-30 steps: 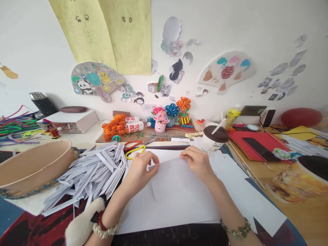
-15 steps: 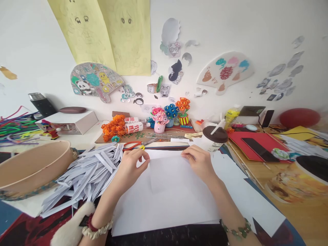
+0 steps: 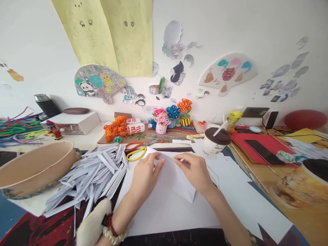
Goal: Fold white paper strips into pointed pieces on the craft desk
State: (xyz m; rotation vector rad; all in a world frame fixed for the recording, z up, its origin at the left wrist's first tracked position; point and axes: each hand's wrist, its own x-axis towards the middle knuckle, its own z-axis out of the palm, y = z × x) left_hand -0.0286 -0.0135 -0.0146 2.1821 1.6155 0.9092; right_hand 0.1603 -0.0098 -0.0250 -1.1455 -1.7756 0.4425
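Observation:
A small sheet of white paper (image 3: pixel 179 179) is slanted over larger white sheets (image 3: pixel 164 215) in front of me, one corner pointing down toward me. My right hand (image 3: pixel 193 169) pinches the small sheet near its upper part with thumb and index finger. My left hand (image 3: pixel 146 169) is at the sheet's left side, thumb and fingertips apart with a gap between them. Some of its fingertips are hidden, so contact with the paper is unclear. To the left lies a pile of folded paper strips (image 3: pixel 94 174).
Scissors with orange handles (image 3: pixel 133 146) and a yellow-handled tool (image 3: pixel 136 154) lie beyond my left hand. A lidded cup with a straw (image 3: pixel 215 141) stands behind my right hand. A pinkish oval basin (image 3: pixel 38 164) is far left, and a patterned tub (image 3: pixel 294 188) far right.
The small sheet has turned from square-on to slanted. My left hand's fingers have parted, and both hands have come closer together. The yellow handles are now uncovered.

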